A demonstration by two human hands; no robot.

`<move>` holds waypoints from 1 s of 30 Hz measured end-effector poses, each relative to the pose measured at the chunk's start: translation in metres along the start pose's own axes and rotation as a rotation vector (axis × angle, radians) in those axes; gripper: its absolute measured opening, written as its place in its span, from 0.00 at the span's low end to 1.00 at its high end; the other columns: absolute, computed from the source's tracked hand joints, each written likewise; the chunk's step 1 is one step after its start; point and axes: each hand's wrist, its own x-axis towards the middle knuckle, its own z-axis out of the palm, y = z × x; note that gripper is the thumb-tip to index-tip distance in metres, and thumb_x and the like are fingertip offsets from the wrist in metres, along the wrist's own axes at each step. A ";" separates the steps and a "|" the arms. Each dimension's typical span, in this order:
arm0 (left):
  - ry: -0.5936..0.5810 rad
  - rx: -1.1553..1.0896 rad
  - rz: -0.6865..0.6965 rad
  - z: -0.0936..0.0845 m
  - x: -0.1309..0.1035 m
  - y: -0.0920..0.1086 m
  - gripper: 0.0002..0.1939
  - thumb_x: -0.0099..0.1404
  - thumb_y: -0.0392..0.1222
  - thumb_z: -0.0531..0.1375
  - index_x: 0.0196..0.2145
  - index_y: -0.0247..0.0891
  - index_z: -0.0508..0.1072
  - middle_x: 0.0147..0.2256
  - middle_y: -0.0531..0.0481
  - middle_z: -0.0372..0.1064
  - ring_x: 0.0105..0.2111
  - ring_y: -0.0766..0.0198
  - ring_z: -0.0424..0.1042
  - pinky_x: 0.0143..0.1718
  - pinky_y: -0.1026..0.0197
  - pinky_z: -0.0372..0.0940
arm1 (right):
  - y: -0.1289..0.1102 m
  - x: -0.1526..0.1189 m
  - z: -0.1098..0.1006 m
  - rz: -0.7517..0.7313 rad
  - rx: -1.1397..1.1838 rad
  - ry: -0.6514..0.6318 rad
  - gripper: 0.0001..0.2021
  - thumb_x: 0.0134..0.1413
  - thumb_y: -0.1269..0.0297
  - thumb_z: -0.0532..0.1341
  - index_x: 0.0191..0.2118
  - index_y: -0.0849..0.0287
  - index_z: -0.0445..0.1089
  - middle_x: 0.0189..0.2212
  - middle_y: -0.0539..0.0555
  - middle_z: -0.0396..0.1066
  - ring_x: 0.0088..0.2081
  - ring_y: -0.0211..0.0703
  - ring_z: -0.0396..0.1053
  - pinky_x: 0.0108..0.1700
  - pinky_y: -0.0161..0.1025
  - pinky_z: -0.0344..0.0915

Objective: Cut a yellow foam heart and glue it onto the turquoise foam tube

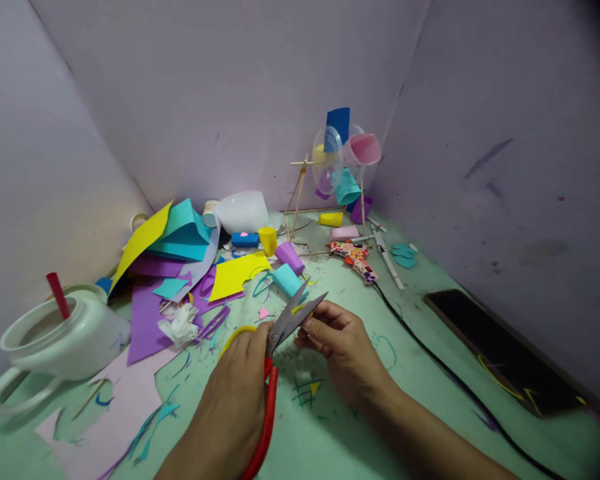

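My left hand [235, 393] is closed round the handles of the scissors [270, 407], which have one red and one yellow loop. The blades stand apart and point up and to the right. Between them shows a small yellow paper piece [300, 309]. My right hand [337, 337] pinches that piece at the blades, its fingertips partly hidden. Just beyond the blades lie a light blue paper tube [287, 280] and a purple tube [290, 257].
Coloured paper sheets [183, 233] and scraps heap up at the left, beside a white teapot [85, 337]. A stick wheel model [327, 160] stands at the back. To the right lie a patterned glue gun [355, 260], its black cord and a dark phone [500, 350].
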 end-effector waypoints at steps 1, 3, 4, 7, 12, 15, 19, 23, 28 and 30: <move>-0.001 0.008 0.001 0.000 0.000 0.000 0.25 0.60 0.32 0.49 0.55 0.38 0.63 0.47 0.38 0.67 0.48 0.49 0.66 0.49 0.46 0.61 | 0.000 0.000 0.000 -0.005 -0.008 -0.001 0.07 0.34 0.66 0.69 0.26 0.60 0.74 0.23 0.48 0.70 0.23 0.34 0.65 0.29 0.34 0.64; -0.018 0.026 0.003 0.002 -0.001 -0.002 0.25 0.60 0.32 0.48 0.55 0.38 0.62 0.48 0.38 0.66 0.49 0.50 0.65 0.49 0.47 0.60 | 0.001 0.001 0.000 -0.009 -0.017 0.002 0.08 0.34 0.65 0.69 0.25 0.60 0.74 0.22 0.48 0.70 0.23 0.34 0.65 0.29 0.34 0.64; -0.022 0.034 0.005 0.002 -0.001 -0.003 0.25 0.60 0.31 0.47 0.56 0.37 0.61 0.49 0.38 0.66 0.49 0.51 0.65 0.50 0.47 0.60 | 0.001 0.001 0.000 -0.009 -0.017 0.005 0.08 0.33 0.65 0.69 0.25 0.60 0.74 0.22 0.48 0.70 0.23 0.34 0.65 0.29 0.34 0.64; -0.022 0.052 0.001 0.003 -0.001 -0.004 0.26 0.60 0.30 0.47 0.56 0.37 0.60 0.49 0.38 0.66 0.49 0.52 0.65 0.49 0.48 0.60 | 0.001 0.001 0.000 -0.002 -0.005 0.005 0.08 0.32 0.66 0.69 0.25 0.60 0.74 0.22 0.47 0.70 0.22 0.33 0.65 0.29 0.34 0.64; -0.045 0.060 -0.018 0.001 0.000 -0.003 0.26 0.59 0.30 0.47 0.56 0.36 0.61 0.47 0.39 0.67 0.47 0.52 0.66 0.48 0.47 0.61 | 0.001 0.000 0.000 0.003 -0.007 0.001 0.08 0.32 0.66 0.69 0.25 0.60 0.75 0.22 0.48 0.71 0.23 0.34 0.65 0.29 0.34 0.64; -0.047 0.052 0.007 0.001 0.000 -0.004 0.27 0.59 0.30 0.47 0.56 0.36 0.60 0.46 0.39 0.67 0.46 0.52 0.66 0.48 0.47 0.62 | 0.002 0.001 -0.001 0.001 0.000 -0.005 0.08 0.32 0.66 0.69 0.26 0.59 0.75 0.22 0.48 0.71 0.23 0.34 0.66 0.29 0.34 0.65; -0.037 0.056 0.027 0.001 -0.001 -0.006 0.27 0.58 0.29 0.46 0.56 0.37 0.60 0.46 0.39 0.68 0.46 0.52 0.67 0.47 0.47 0.62 | 0.002 0.002 -0.001 0.007 -0.009 0.003 0.09 0.32 0.65 0.70 0.26 0.60 0.75 0.22 0.48 0.71 0.23 0.33 0.66 0.29 0.33 0.65; -0.042 0.074 0.026 -0.001 0.000 -0.004 0.28 0.57 0.28 0.46 0.55 0.37 0.61 0.47 0.40 0.67 0.47 0.53 0.66 0.48 0.47 0.62 | 0.001 0.003 -0.002 0.008 -0.016 -0.007 0.09 0.32 0.65 0.70 0.26 0.59 0.75 0.22 0.48 0.71 0.23 0.34 0.66 0.29 0.34 0.65; -0.063 0.047 0.036 -0.005 0.002 0.000 0.26 0.58 0.30 0.47 0.54 0.37 0.63 0.44 0.41 0.70 0.45 0.53 0.69 0.46 0.50 0.64 | 0.002 0.004 -0.004 0.008 -0.014 -0.018 0.09 0.32 0.64 0.70 0.26 0.59 0.76 0.23 0.48 0.72 0.25 0.34 0.67 0.31 0.34 0.66; -0.071 0.044 0.036 -0.007 0.002 -0.001 0.25 0.59 0.31 0.47 0.54 0.36 0.63 0.44 0.41 0.70 0.45 0.54 0.69 0.46 0.50 0.64 | 0.002 0.004 -0.005 0.008 -0.011 -0.020 0.09 0.32 0.64 0.70 0.26 0.59 0.76 0.22 0.48 0.72 0.24 0.34 0.67 0.31 0.34 0.66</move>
